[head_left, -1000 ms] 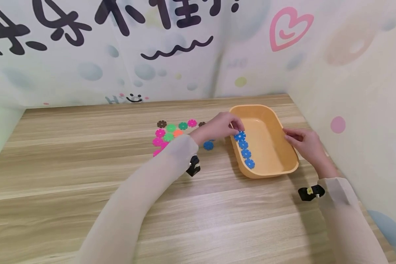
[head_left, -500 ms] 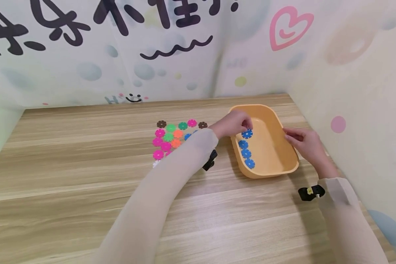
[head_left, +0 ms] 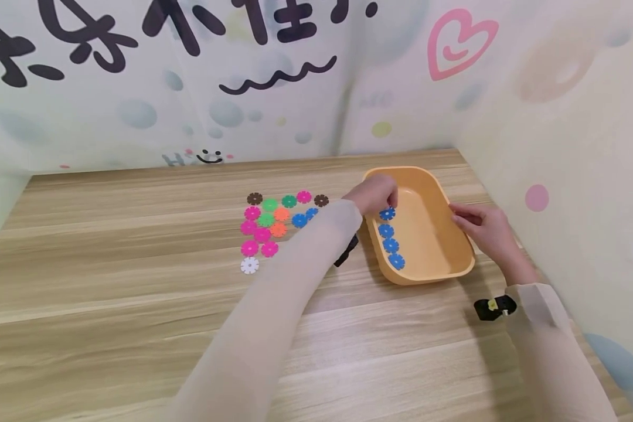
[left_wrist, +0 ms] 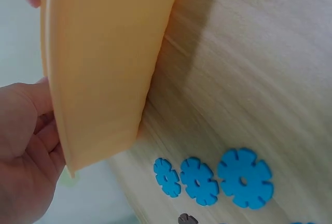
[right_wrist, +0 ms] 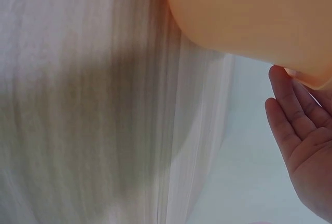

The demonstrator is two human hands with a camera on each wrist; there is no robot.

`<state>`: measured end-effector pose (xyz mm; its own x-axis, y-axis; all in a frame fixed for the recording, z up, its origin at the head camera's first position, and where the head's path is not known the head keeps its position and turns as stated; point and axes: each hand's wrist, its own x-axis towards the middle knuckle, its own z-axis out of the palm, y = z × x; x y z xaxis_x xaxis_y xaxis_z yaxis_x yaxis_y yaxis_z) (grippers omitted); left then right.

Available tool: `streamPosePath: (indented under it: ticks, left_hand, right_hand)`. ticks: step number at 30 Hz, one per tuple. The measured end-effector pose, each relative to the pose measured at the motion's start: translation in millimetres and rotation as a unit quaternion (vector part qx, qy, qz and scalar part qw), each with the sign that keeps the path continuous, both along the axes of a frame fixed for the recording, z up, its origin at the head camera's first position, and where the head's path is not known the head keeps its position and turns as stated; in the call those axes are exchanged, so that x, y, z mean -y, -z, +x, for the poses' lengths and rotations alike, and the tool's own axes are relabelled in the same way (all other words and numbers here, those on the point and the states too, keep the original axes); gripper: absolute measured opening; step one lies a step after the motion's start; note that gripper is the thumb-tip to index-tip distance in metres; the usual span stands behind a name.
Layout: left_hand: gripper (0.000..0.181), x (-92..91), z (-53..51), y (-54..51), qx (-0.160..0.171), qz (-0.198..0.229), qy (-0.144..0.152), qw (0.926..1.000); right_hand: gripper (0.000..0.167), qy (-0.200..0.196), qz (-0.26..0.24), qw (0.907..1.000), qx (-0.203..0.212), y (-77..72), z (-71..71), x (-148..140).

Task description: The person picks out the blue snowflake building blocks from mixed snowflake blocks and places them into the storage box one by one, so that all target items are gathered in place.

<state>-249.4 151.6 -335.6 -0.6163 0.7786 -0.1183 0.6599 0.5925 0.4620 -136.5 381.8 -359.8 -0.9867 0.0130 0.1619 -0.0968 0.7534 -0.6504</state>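
An orange tray (head_left: pixel 429 234) lies on the table, and several blue notched discs (head_left: pixel 391 245) form a line along its inner left side. Over the tray's left rim, my left hand (head_left: pixel 374 194) has its curled fingertips at the top edge of the farthest blue disc (head_left: pixel 387 213). In the left wrist view the tray wall (left_wrist: pixel 109 68) hides the fingertips of that hand (left_wrist: pixel 26 141). My right hand (head_left: pixel 487 231) pinches the right rim; in the right wrist view, the hand (right_wrist: pixel 306 136) is against the tray (right_wrist: pixel 259 16), two fingers extended.
Left of the tray lie pink (head_left: pixel 262 234), green (head_left: pixel 269 204), orange (head_left: pixel 278 229), brown (head_left: pixel 255 198), white (head_left: pixel 250 265) and blue (head_left: pixel 299 220) discs on the wooden table (head_left: pixel 111 264). Printed walls (head_left: pixel 295 117) stand behind and to the right.
My left hand has carried a blue disc from the left rim over the tray's inside, then back slightly left into line with the other blue discs. My right hand stays on the rim.
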Motion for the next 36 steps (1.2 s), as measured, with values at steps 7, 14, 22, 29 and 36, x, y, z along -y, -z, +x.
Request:
streamPosePath:
  ticks: [7, 14, 22, 29, 36]
  left_hand:
    - [0.022, -4.6, 0.8, 7.9, -0.016, -0.029, -0.022, 0.9992]
    - [0.015, -7.5, 1.8, 9.8, -0.025, -0.039, -0.035, 0.9983]
    - [0.014, -9.8, 3.2, 8.0, -0.029, -0.06, -0.043, 0.9968]
    - [0.012, -11.9, 3.4, 10.1, -0.034, -0.078, -0.053, 0.995]
    - [0.012, -13.2, 1.5, 14.4, -0.052, -0.078, -0.05, 0.9943]
  right_hand:
    - [0.03, -0.002, 0.001, 1.0, -0.003, 1.8, -1.2, -1]
    - [0.029, -0.002, 0.003, 1.0, -0.006, 2.0, -0.5, -2]
    - [0.028, -0.006, -0.001, 0.9999, -0.011, 2.3, -0.7, -1]
    - [0.028, -0.007, -0.002, 0.9999, -0.01, 2.1, 0.0, 0]
    - [0.028, -0.008, -0.006, 0.9998, -0.016, 2.6, -0.2, 0]
